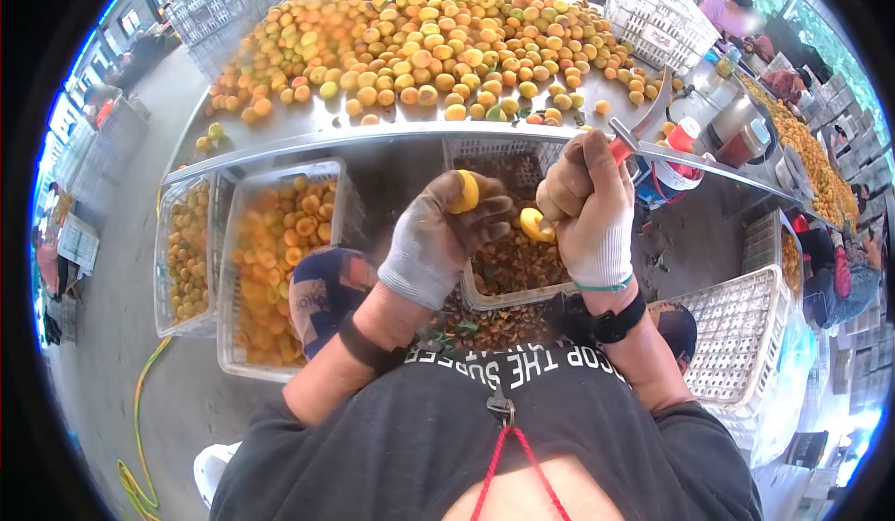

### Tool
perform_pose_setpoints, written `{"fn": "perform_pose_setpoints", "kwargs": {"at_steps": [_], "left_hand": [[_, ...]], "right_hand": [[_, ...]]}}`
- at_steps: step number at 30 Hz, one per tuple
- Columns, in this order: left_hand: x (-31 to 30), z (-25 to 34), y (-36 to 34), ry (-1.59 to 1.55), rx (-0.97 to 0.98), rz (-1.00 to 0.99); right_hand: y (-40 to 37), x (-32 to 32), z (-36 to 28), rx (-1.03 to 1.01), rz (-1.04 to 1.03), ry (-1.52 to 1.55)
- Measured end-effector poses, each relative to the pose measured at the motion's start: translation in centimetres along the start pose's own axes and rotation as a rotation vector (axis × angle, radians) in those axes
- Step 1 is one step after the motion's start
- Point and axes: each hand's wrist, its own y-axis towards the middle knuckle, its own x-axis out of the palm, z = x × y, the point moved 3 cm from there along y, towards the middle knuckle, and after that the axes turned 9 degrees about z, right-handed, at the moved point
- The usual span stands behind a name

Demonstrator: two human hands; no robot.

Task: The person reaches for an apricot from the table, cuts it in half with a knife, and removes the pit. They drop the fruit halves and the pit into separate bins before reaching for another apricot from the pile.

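Observation:
My left hand point(438, 227), in a soiled white work glove, is closed on a yellow apricot half point(464, 192) between thumb and fingers. Beside it, my right hand point(589, 204), gloved too, grips the red handle point(620, 151) of a curved knife point(658, 107), its blade pointing up and away. Another apricot piece point(536, 225), with a hollow showing, is at the lower fingers of my right hand; whether they hold it is hard to tell. Below both hands stands a crate point(480, 301) with brown pits and scraps.
A metal table point(308, 122) ahead bears a heap of whole apricots point(438, 46). At left, a white crate point(227, 342) holds apricot halves. An upturned-looking white crate point(736, 335) is at right. A red-bodied bottle point(683, 133) and jars stand at the table's right. People sit farther off.

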Motion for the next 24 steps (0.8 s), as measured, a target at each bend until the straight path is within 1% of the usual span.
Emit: {"fn": "perform_pose_setpoints", "kwargs": {"at_steps": [1, 3, 4, 6, 7, 8, 9, 10, 12, 13, 14, 15, 16, 17, 22, 24], "left_hand": [[0.8, -0.4, -0.4, -0.001, 0.001, 0.0], [2.3, -1.4, -1.1, -0.13, -0.092, -0.104], [1.9, -2.0, -0.7, -0.133, -0.087, -0.102], [0.5, -2.9, 0.8, -0.076, -0.028, -0.038], [0.2, -3.2, 1.0, -0.024, -0.057, 0.011], [0.0, -3.0, 0.5, -0.024, -0.053, 0.013], [-0.1, -2.7, -0.3, 0.099, -0.032, 0.001], [0.0, -2.4, -0.7, 0.222, -0.011, -0.013], [0.8, -1.9, -0.9, 0.174, -0.016, -0.006], [1.2, -1.6, -1.4, 0.158, -0.037, 0.003], [1.3, -1.4, -1.6, 0.144, -0.061, 0.013], [1.3, -1.6, -1.4, 0.129, -0.073, -0.055], [1.5, -1.7, -1.6, 0.128, -0.078, -0.057], [1.8, -1.7, -2.0, 0.131, -0.088, -0.058], [2.3, -1.3, -2.6, 0.155, -0.091, -0.077], [2.3, -1.2, -3.0, 0.235, -0.034, -0.189]], "right_hand": [[-0.1, 0.4, 0.3, 0.01, 0.012, 0.05], [-0.5, 1.6, 1.3, 0.012, 0.027, 0.114], [-0.5, 2.1, 1.9, -0.026, 0.069, 0.088], [-0.4, 2.4, 2.2, -0.017, 0.049, 0.165], [-0.5, 2.6, 2.0, -0.016, 0.043, 0.167], [-0.8, 2.8, 1.5, -0.043, 0.02, 0.091], [-0.8, 2.8, 1.0, -0.071, -0.003, 0.014], [-0.5, 2.6, 0.5, -0.097, -0.071, 0.019], [0.2, 2.9, -1.8, -0.252, -0.242, 0.08], [0.3, 3.2, -2.7, -0.218, -0.282, 0.156], [0.3, 3.5, -3.2, -0.223, -0.28, 0.154], [0.2, 3.8, -3.6, -0.229, -0.303, 0.157], [0.0, 3.9, -3.8, -0.233, -0.327, 0.159], [0.0, 4.0, -3.5, -0.243, -0.298, 0.15], [0.2, 3.6, -2.3, -0.263, -0.294, 0.099], [0.0, 3.6, -2.3, -0.284, -0.284, 0.061]]}}
